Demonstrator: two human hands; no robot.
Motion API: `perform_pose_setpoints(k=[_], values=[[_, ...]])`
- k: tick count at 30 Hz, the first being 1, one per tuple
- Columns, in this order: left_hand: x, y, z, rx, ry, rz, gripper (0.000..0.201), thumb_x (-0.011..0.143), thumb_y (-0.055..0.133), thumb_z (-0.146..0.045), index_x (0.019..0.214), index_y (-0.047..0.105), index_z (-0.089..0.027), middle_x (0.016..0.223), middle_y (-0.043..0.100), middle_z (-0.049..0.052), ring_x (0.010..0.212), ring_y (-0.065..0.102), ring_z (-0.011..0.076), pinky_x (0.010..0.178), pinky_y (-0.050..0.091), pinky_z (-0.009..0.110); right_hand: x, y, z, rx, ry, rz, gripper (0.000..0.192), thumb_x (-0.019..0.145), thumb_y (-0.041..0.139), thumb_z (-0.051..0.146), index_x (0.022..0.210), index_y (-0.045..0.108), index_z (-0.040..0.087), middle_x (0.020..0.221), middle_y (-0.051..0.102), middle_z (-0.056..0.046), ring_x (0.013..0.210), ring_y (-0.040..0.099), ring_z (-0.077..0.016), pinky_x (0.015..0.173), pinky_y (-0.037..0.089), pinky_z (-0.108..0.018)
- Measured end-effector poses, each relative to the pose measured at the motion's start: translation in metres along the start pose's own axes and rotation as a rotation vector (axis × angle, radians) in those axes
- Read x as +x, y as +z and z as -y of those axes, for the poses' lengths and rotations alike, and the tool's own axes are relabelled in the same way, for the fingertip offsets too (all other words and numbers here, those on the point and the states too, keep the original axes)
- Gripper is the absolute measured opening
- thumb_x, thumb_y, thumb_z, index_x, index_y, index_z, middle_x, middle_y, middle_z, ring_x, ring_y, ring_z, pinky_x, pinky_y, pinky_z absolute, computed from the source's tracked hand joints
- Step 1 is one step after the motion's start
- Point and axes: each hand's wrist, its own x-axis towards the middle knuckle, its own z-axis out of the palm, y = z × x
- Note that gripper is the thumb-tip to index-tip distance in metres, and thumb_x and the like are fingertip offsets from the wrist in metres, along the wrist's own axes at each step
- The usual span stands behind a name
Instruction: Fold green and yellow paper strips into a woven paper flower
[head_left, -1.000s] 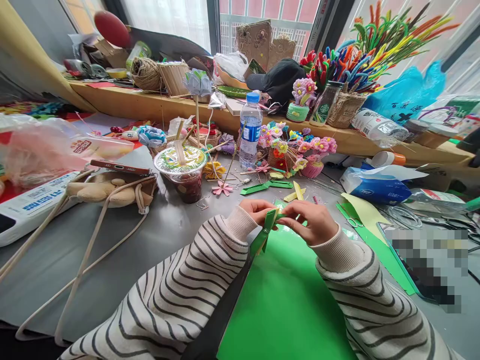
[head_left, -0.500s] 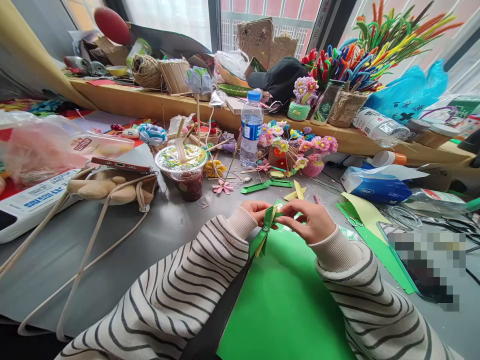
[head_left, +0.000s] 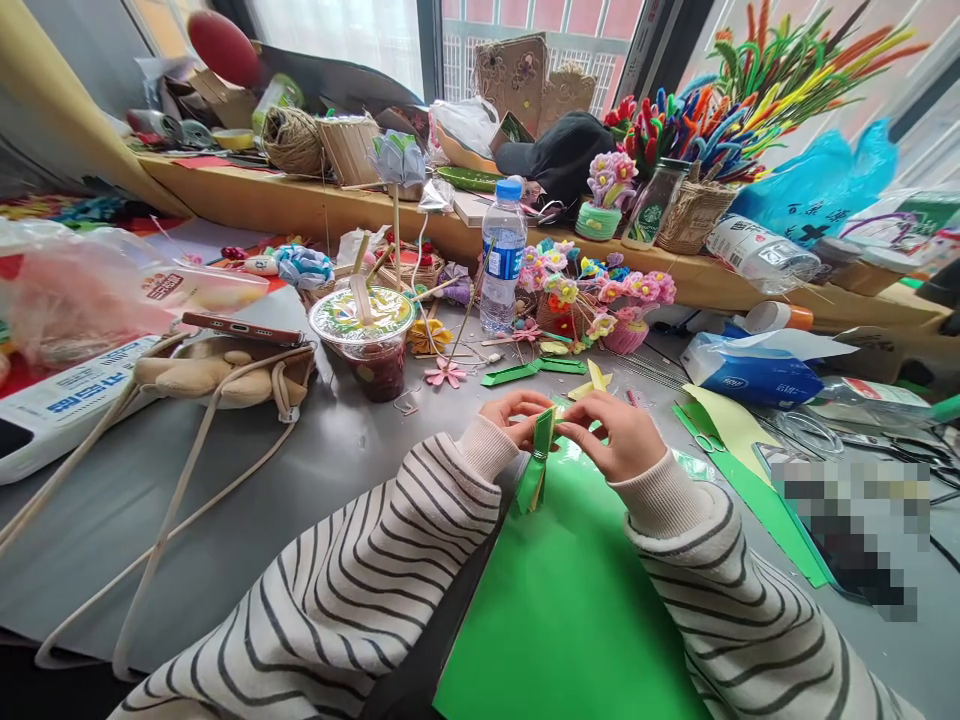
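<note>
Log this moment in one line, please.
left hand: holding folded green strip | right hand: at its upper end | beneath: green sheet

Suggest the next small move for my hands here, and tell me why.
I'd probably steady the folded green paper piece with the left hand and gently ease its upper folds apart with the right hand. Its middle looks pinched in and its lower ends fan out, while the fingers of both hands meet at its upper end.
</note>
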Motion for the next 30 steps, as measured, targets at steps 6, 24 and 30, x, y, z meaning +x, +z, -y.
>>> perform_pose_setpoints(k=[6, 24, 30], values=[[-0.002, -0.003, -0.004, 0.085, 0.021, 0.021, 0.044, 0.054, 0.061, -0.049, 0.077, 0.050, -0.013, 0.069, 0.057, 0.001, 0.061, 0.060, 0.0136, 0.056, 0.048, 0.026, 0.001, -0.001, -0.007, 0.018, 0.024, -0.027, 0.015, 0.071, 0.053, 0.025, 0.062, 0.055, 0.014, 0.060, 0.057, -0.004, 0.051, 0.050, -0.0111, 0.049, 0.043, -0.024], [-0.005, 0.001, -0.007, -0.051, -0.110, 0.106, 0.032, 0.050, 0.064, -0.013, 0.069, 0.039, -0.014, 0.056, 0.054, -0.004, 0.053, 0.060, 0.0138, 0.058, 0.049, 0.032, 0.001, -0.011, -0.006, 0.422, 0.118, 0.217, 0.022, 0.067, 0.054, 0.036, 0.073, 0.056, 0.015, 0.073, 0.054, -0.006, 0.067, 0.053, -0.0137, 0.051, 0.047, -0.024], [-0.005, 0.004, -0.002, 0.047, -0.048, 0.107, 0.031, 0.050, 0.063, -0.015, 0.070, 0.040, -0.015, 0.058, 0.049, -0.006, 0.053, 0.059, 0.0132, 0.053, 0.049, 0.031, 0.001, -0.005, -0.010, 0.462, 0.184, 0.219, 0.022, 0.063, 0.057, 0.036, 0.065, 0.054, 0.015, 0.064, 0.054, -0.003, 0.055, 0.052, -0.0111, 0.049, 0.045, -0.024]])
